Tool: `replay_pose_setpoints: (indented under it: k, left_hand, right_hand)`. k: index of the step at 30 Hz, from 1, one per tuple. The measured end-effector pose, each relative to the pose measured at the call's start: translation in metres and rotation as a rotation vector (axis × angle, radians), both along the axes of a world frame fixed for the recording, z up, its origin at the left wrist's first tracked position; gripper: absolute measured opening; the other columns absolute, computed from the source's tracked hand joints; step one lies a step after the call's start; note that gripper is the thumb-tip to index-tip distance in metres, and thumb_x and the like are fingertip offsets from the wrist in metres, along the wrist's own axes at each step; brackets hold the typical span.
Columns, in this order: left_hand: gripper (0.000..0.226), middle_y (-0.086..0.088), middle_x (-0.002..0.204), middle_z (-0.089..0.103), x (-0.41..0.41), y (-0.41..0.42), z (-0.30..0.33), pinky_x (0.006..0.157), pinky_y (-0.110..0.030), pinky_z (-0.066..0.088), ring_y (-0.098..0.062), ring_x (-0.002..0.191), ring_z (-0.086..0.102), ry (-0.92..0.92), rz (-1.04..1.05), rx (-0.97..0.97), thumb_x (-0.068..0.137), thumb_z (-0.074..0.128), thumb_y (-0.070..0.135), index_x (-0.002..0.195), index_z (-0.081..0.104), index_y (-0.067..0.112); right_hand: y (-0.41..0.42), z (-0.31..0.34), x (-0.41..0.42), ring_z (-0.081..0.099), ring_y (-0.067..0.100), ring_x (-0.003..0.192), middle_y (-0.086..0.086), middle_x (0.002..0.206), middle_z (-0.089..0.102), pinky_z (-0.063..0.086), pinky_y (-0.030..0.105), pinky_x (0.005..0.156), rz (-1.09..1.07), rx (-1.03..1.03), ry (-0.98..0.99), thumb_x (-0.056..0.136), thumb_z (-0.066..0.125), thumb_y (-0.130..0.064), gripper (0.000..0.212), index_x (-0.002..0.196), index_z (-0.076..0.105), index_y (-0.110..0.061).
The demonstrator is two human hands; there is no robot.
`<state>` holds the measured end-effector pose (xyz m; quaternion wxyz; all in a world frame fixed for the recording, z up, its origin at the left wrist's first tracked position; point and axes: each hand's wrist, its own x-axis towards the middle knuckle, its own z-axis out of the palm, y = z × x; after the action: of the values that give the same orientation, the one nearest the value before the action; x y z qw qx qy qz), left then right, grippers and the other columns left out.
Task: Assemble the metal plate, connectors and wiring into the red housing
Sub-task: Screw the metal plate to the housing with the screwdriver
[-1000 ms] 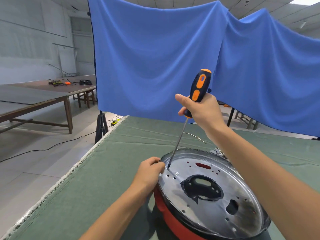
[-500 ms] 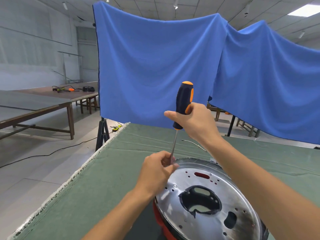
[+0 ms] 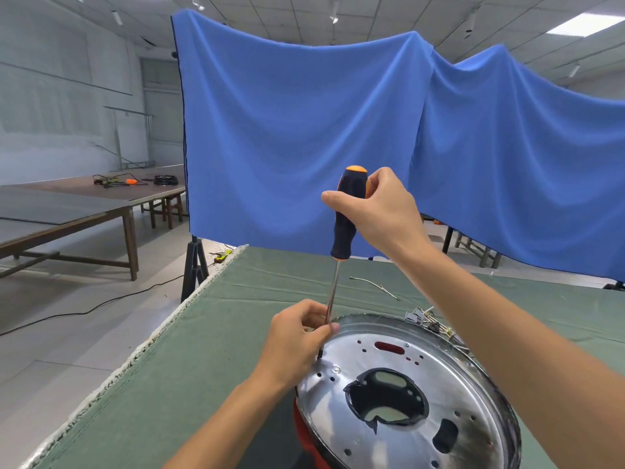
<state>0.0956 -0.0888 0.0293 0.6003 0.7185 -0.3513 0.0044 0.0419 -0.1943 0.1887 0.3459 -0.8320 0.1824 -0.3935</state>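
since half a second back the screwdriver (image 3: pixel 348 214) had swung closer to upright, and the right hand (image 3: pixel 378 214) had slid higher on the handle, fingers wrapped round the top half of it. a second back the tool was leaning hard over with the left hand just parked at the rim, so it had been straightened up bit by bit.

left hand (image 3: pixel 297 336) was pinching the shaft low down, thumb and fingers closed on the metal just above the tip. straight below that pinch the tip sat on the metal plate (image 3: pixel 406 401), near the plate's edge, right beside a small screw (image 3: pixel 336 368). couldn't tell if the tip was in a hole or on another screw, the fingers hid it.

the plate was already sitting in the red housing (image 3: pixel 304 431), which only peeked out underneath, below and to the inside of the left wrist. wiring (image 3: pixel 433 324) poked out at the far rim, under the right forearm. a loose wire (image 3: pixel 375 286) lay on the green cloth (image 3: pixel 203 367) beyond the pinch.

what i'd worry about: the long shaft wobbling so the tip skates off across the shiny plate, or jabs the pinching fingers if the right hand pushes down before it's seated. those wires at the rim could get nipped too.
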Motion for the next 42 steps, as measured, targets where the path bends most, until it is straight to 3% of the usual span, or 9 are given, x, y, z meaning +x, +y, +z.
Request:
replay_pose_setpoints:
  k: [5, 10, 17, 23, 28, 32, 35, 38, 42]
  left_hand:
    - [0.021, 0.009, 0.066, 0.072, 0.005, 0.003, -0.001, 0.067, -0.017, 0.05, 0.001, 0.066, 0.065, -0.045, -0.034, 0.02, 0.086, 0.065, 0.006, 0.069, 0.071, 0.017]
    - [0.016, 0.009, 0.076, 0.073, 0.005, 0.007, -0.001, 0.082, -0.024, 0.053, -0.002, 0.08, 0.068, -0.038, -0.075, 0.052, 0.089, 0.062, 0.009, 0.084, 0.068, 0.023]
    - [0.013, 0.002, 0.072, 0.072, 0.0, 0.005, 0.001, 0.076, -0.028, 0.054, -0.006, 0.071, 0.067, 0.068, -0.056, -0.031, 0.081, 0.071, 0.002, 0.076, 0.072, 0.014]
    - [0.011, 0.011, 0.074, 0.073, 0.002, 0.007, -0.003, 0.079, -0.026, 0.053, -0.01, 0.08, 0.069, 0.068, -0.066, -0.003, 0.087, 0.065, 0.007, 0.085, 0.076, 0.008]
    - [0.013, 0.003, 0.082, 0.074, -0.001, 0.008, -0.005, 0.08, -0.029, 0.055, -0.008, 0.079, 0.068, 0.047, -0.093, 0.037, 0.088, 0.065, 0.01, 0.091, 0.071, 0.02]
    - [0.017, -0.004, 0.085, 0.074, 0.0, 0.009, -0.004, 0.084, -0.036, 0.055, -0.017, 0.089, 0.071, 0.13, -0.144, 0.003, 0.089, 0.061, 0.003, 0.091, 0.07, 0.018]
    - [0.017, -0.004, 0.086, 0.075, 0.001, 0.011, -0.004, 0.085, -0.034, 0.055, -0.019, 0.091, 0.07, 0.122, -0.15, 0.006, 0.09, 0.06, 0.004, 0.094, 0.07, 0.017]
    - [0.019, -0.003, 0.087, 0.074, 0.0, 0.009, -0.004, 0.086, -0.036, 0.054, -0.017, 0.091, 0.07, 0.101, -0.15, 0.026, 0.091, 0.058, 0.005, 0.094, 0.069, 0.02]
    - [0.02, -0.003, 0.088, 0.074, -0.002, 0.006, -0.007, 0.088, -0.038, 0.054, -0.015, 0.089, 0.07, 0.102, -0.132, 0.031, 0.089, 0.061, 0.002, 0.091, 0.07, 0.019]
  right_hand:
    - [0.007, 0.001, 0.0, 0.057, 0.012, 0.063, -0.003, 0.085, 0.061, 0.048, 0.033, 0.055, 0.138, 0.026, 0.081, 0.079, 0.063, -0.055, 0.046, 0.107, 0.047, -0.022]
    - [0.005, 0.013, -0.001, 0.042, 0.006, 0.029, 0.014, 0.092, 0.066, 0.047, 0.028, 0.041, 0.323, 0.037, 0.085, 0.087, 0.061, -0.031, 0.016, 0.088, 0.058, -0.015]
    - [0.009, -0.001, 0.005, 0.058, 0.017, 0.07, -0.008, 0.076, 0.058, 0.051, 0.04, 0.063, 0.082, -0.046, 0.037, 0.074, 0.069, -0.05, 0.039, 0.094, 0.048, -0.022]
    - [0.014, 0.013, -0.005, 0.052, 0.008, 0.038, 0.021, 0.083, 0.068, 0.044, 0.023, 0.036, 0.422, 0.122, 0.05, 0.085, 0.062, -0.02, 0.015, 0.087, 0.06, -0.005]
    - [0.014, 0.014, -0.002, 0.061, 0.013, 0.041, -0.004, 0.059, 0.062, 0.046, 0.023, 0.047, 0.035, -0.157, 0.112, 0.071, 0.069, -0.051, 0.039, 0.069, 0.048, -0.018]
    - [0.02, 0.013, -0.005, 0.065, 0.027, 0.069, -0.009, 0.077, 0.061, 0.052, 0.038, 0.073, 0.012, -0.252, 0.098, 0.071, 0.063, -0.067, 0.05, 0.096, 0.046, -0.028]
    - [0.025, 0.02, -0.013, 0.065, 0.025, 0.073, -0.014, 0.075, 0.055, 0.052, 0.038, 0.08, 0.111, -0.405, 0.171, 0.078, 0.062, -0.051, 0.04, 0.111, 0.047, -0.037]
    - [0.025, 0.03, -0.014, 0.064, 0.022, 0.064, -0.006, 0.067, 0.061, 0.052, 0.034, 0.068, 0.035, -0.573, 0.278, 0.081, 0.057, -0.034, 0.015, 0.09, 0.053, -0.022]
    - [0.03, 0.046, -0.013, 0.041, 0.016, 0.05, 0.0, 0.059, 0.046, 0.021, 0.026, 0.047, -0.342, -0.822, 0.436, 0.084, 0.055, -0.052, 0.045, 0.06, 0.042, -0.016]
